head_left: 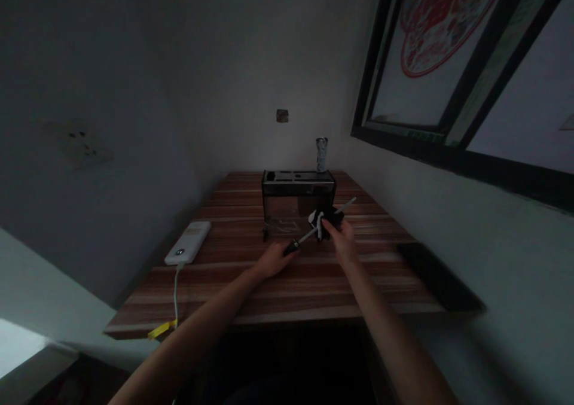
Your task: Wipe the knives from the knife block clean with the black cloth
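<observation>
Gripping the slim tool [308,235] by its handle [291,247] with left hand [274,260], pinching a black-and-white bundle [330,216] over its shaft [347,204] with right hand [341,236], above the bench [309,294]. Seemingly midway; too dim to judge the remainder.

Left hand [272,260] holds a tool [307,236], right hand [342,237] dark cloth [330,216].

Apparently a domestic room. Evidence: wood-grain worktop [314,294] at six o'clock, wall socket [82,145] at nine, dark-framed panel [426,91] with red decoration at two.
</observation>
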Tool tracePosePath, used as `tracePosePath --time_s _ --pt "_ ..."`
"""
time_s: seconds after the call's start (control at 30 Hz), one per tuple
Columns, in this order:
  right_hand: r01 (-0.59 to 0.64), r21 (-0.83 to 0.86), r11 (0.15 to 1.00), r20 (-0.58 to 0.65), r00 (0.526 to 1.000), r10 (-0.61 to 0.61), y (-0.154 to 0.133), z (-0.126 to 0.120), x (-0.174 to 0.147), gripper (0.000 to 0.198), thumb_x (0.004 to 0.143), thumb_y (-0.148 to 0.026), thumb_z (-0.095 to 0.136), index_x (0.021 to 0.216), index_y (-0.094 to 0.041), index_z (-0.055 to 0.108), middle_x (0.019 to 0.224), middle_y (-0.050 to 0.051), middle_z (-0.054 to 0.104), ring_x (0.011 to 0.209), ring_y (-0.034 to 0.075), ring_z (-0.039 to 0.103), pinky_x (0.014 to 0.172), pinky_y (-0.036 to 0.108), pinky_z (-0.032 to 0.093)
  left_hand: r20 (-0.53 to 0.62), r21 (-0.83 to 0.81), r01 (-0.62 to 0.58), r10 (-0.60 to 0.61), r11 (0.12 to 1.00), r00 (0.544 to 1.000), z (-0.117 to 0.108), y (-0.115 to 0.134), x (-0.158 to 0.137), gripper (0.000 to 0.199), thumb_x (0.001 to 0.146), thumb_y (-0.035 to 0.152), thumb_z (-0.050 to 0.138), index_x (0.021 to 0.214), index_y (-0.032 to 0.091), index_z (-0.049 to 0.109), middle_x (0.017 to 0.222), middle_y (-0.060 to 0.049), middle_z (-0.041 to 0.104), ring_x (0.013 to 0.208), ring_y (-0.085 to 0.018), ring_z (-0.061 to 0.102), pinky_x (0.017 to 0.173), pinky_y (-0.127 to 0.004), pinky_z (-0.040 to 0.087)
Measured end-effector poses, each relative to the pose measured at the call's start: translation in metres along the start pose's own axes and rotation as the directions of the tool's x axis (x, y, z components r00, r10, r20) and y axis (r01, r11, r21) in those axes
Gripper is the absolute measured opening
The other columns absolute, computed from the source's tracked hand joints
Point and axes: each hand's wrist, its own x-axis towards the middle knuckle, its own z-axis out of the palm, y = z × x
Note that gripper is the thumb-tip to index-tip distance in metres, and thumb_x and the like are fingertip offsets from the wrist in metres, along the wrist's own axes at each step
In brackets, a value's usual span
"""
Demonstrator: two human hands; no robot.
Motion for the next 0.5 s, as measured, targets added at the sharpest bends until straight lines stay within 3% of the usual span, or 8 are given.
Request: tracePosePath --time_s 0.13,0.3,0.5 --pt "0.058 0.039 0.998 -0.168 0.984 -0.051 -0.002 -0.008 0.008 0.028 0.061 -0.033 0.072 0.083 -0.017 0.067 0.083 0.002 0.070 0.077 0.016 0.063 0.077 0.031 0.048 0.019 0.020 0.011 -0.011 1.000 1.000 -0.001 0.001 0.000 0.023 0.084 0.034 0.048 0.082 0.014 0.059 0.076 -0.001 0.061 0.071 -0.014 0.055 0.066 -0.023 0.040" --pt "0.108 0.065 0.992 -0.352 0.933 -0.079 -0.004 -0.020 0.017 0.031 0.061 -0.034 0.072 0.086 -0.016 0.066 0.089 0.003 0.069 0.083 0.016 0.063 0.080 0.031 0.047 0.076 0.005 0.024 -0.024 1.000 0.997 -0.002 -0.002 0.000 0.025 0.084 0.036 0.048 0.089 0.015 0.060 0.079 -0.002 0.063 0.073 -0.014 0.057 0.068 -0.023 0.041" --pt "0.140 0.141 0.980 -0.469 0.881 -0.058 -0.007 -0.032 0.025 0.035 0.060 -0.035 0.072 0.089 -0.017 0.065 0.092 0.003 0.068 0.087 0.016 0.063 0.081 0.031 0.048 0.097 0.019 0.011 -0.013 1.000 0.995 -0.004 0.000 -0.001 0.026 0.084 0.036 0.049 0.093 0.015 0.061 0.084 -0.003 0.065 0.077 -0.016 0.059 0.070 -0.023 0.041"
